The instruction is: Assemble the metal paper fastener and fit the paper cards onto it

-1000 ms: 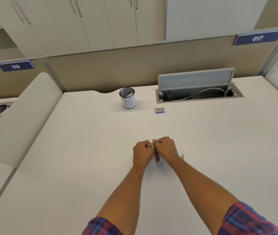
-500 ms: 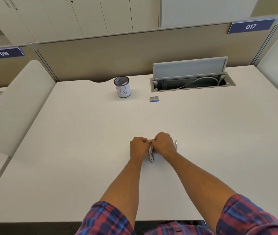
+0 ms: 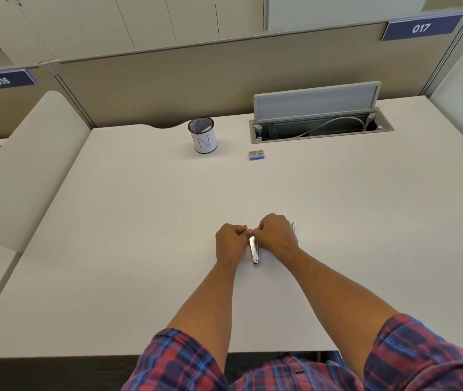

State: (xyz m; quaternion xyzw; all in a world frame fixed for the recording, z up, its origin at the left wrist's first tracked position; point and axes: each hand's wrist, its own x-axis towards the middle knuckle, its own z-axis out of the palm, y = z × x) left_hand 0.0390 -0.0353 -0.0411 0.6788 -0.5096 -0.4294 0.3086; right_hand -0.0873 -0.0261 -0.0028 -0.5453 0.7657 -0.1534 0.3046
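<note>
Metal fastener [image 3: 254,251] pinched between left hand [image 3: 230,244] and right hand [image 3: 276,235], both grips curled tight; best steady it against the desk [image 3: 140,221], align squarely.

A white counter [image 3: 140,221] is seen from above, bounded at the back by a beige partition [image 3: 168,88]. A mesh pen cup [image 3: 202,135], wrapped in white paper marked with a letter N, is set upright near the back edge. Just to its right, a small blue and white box [image 3: 256,155] is laid flat. Behind that box, a cable hatch [image 3: 320,128] is sunk into the counter, its grey lid [image 3: 316,101] propped open and a pale cable [image 3: 334,124] coiled inside. Two blue signs are fixed to the partition: 016 [image 3: 2,79] at the left, 017 [image 3: 421,27] at the right. Pale cabinet doors [image 3: 140,21] are visible beyond.
</note>
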